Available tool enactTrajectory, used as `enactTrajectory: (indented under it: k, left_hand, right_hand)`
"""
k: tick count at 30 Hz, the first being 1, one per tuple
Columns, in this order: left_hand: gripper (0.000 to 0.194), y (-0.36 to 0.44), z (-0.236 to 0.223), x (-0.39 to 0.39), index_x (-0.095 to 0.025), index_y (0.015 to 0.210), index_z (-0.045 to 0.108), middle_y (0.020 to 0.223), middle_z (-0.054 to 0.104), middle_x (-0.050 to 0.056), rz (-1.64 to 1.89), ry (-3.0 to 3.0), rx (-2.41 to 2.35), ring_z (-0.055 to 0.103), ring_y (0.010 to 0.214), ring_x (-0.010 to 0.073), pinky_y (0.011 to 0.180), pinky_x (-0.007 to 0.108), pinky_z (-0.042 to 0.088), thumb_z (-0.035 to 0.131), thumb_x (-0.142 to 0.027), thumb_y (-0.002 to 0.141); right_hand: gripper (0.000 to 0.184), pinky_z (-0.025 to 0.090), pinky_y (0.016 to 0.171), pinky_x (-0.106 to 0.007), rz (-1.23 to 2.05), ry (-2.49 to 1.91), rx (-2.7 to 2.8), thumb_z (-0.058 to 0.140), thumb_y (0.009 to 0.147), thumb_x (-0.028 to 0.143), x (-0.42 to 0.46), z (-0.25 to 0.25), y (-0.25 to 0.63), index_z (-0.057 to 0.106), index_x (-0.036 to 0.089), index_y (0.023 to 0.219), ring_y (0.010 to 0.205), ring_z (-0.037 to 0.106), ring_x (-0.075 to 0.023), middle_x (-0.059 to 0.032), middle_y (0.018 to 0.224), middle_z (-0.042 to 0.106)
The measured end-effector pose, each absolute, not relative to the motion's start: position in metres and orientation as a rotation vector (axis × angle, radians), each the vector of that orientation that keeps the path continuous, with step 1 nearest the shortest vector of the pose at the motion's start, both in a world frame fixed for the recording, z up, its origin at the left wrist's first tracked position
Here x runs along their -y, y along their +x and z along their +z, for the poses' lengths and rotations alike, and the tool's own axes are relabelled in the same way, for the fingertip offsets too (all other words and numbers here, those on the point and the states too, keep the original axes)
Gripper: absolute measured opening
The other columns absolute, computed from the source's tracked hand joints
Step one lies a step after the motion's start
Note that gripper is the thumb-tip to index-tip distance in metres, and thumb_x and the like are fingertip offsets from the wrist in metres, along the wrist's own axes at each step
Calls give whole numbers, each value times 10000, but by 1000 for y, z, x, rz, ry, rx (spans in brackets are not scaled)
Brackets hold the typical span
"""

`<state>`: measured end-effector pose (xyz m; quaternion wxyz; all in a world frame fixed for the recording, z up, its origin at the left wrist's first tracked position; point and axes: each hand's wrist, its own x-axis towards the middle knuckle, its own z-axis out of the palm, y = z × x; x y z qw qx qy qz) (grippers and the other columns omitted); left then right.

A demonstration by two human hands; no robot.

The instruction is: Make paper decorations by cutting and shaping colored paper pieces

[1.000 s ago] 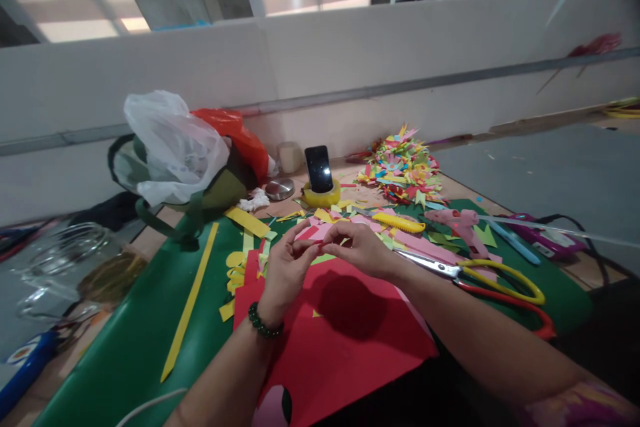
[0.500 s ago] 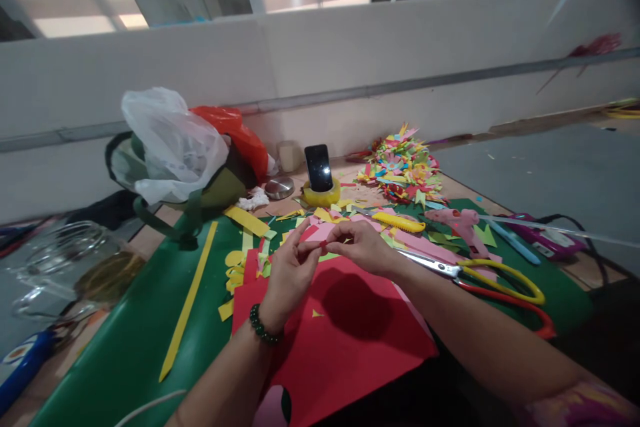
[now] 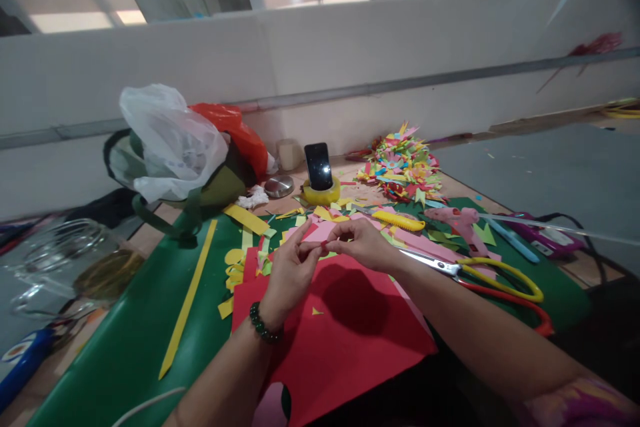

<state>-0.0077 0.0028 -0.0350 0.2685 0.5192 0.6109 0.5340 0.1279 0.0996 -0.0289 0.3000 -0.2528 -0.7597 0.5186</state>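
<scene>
Left hand [image 3: 295, 267] and right hand [image 3: 361, 243] both pinching small red piece [image 3: 324, 246] between fingertips, holding it above far edge of red sheet [image 3: 345, 340]. Yellow scrap [image 3: 317, 311] lying on sheet. Scissors [image 3: 450, 268] resting just beside right forearm, glue gun [image 3: 463, 223] lying beyond them. Phone [image 3: 319, 167] leaning upright at tape roll [image 3: 321, 195]. Yellow strip [image 3: 189, 300] lying on green mat [image 3: 135, 340], left side.

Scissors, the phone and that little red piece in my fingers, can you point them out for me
Scissors [image 3: 454, 269]: head view, on the metal by the pivot.
Phone [image 3: 319, 167]: head view, on its dark screen.
Red piece [image 3: 324, 244]: head view, on its small visible part.
</scene>
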Motion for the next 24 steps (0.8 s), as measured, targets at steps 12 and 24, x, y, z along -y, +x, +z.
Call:
enactTrajectory:
  k: [12,24]
  left_hand:
    - [581,-6,-40,-6,-86,1284,555,685,733,22,1501,1385,-1588,692,698,188,721,316,535,594,-370,778]
    - [572,-11,-44,-13,-112,1198,624,716,741,33,1553,1298,-1482,696,712,197,709,321,546,692,-401,708]
  right_hand:
    - [92,375,505,-209,1420,-749,1992,647,663,157,-99,-32,124,669,156,574,518,511,-94,16,546,636]
    - [122,394,507,-210,1295,-700,2024,661,689,180,-104,-40,119,635,155,572,518,517,-94,24,533,602]
